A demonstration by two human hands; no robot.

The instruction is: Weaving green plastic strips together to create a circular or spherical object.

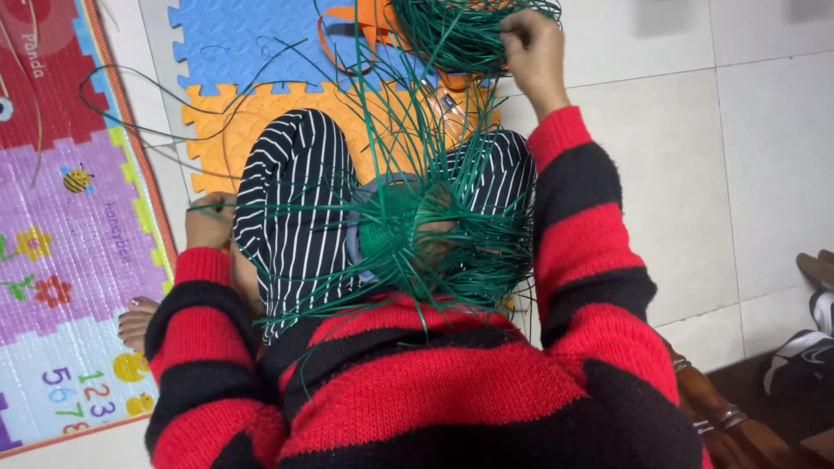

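While left hand pinches one green strand and right hand grips the strand bundle, mid-weave on the woven piece; next pull likely needs steady tension.

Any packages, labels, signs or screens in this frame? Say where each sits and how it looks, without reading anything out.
No packages, signs or screens.
Play mat: on the floor at far left, rectangular, red, purple and pale panels with printed lettering, numerals, a bee and flowers, orange border.
Foam puzzle tiles: top centre, blue and orange, interlocking edges, no print visible.
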